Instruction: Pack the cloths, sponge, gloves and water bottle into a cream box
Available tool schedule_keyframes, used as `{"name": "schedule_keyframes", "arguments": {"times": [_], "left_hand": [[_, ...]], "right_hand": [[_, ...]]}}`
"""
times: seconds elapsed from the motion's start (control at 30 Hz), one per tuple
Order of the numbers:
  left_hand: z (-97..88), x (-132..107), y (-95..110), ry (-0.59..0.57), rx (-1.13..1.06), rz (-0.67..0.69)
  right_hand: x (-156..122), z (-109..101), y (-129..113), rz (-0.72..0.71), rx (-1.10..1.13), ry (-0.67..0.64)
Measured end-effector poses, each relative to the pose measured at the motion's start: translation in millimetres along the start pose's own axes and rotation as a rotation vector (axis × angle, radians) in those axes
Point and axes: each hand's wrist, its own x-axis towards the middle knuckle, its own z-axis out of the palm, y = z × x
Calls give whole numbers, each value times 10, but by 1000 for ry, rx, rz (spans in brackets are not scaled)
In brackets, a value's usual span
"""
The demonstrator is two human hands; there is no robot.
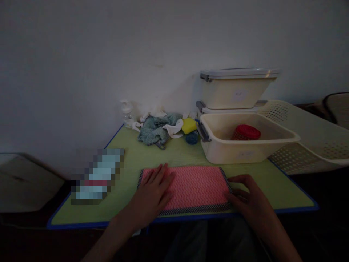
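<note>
A pink cloth [196, 185] with a wavy weave and a black-and-white checked border lies flat near the front of the table. My left hand [152, 193] rests palm down on its left part, fingers stretched out. At the cloth's right border is my right hand [249, 196], its fingers bent and somewhat apart. The thumb overlaps the border and the index fingertip touches near it; no lifted fabric shows between them.
The green table [128, 154] has a blue edge. A pixelated flat object [98, 176] lies left. Behind are a crumpled grey-green cloth [155, 129], a yellow sponge [189, 125] and a pump bottle [127, 112]. An uncovered white bin [231, 151] holds a red lidded container [247, 131]; a lidded bin [226, 92] stands behind.
</note>
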Motion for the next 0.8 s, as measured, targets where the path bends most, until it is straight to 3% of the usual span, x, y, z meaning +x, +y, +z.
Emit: {"name": "schedule_keyframes", "arguments": {"times": [0.07,0.17,0.27,0.37,0.57,0.8], "left_hand": [[-4,27,149,90,-58,1],[-1,170,535,175,-161,76],[50,393,932,168,-188,195],[143,568,1162,183,-131,250],[279,619,1201,235,-91,256],[316,573,1201,271,-32,266]], "right_hand": [[-4,-4,20,0,8,2],[17,-34,81,-4,6,-18],[66,-89,173,-35,-7,-68],[106,-141,234,-64,21,-86],[72,-168,145,-20,120,-177],[86,-129,219,-23,170,-163]]}}
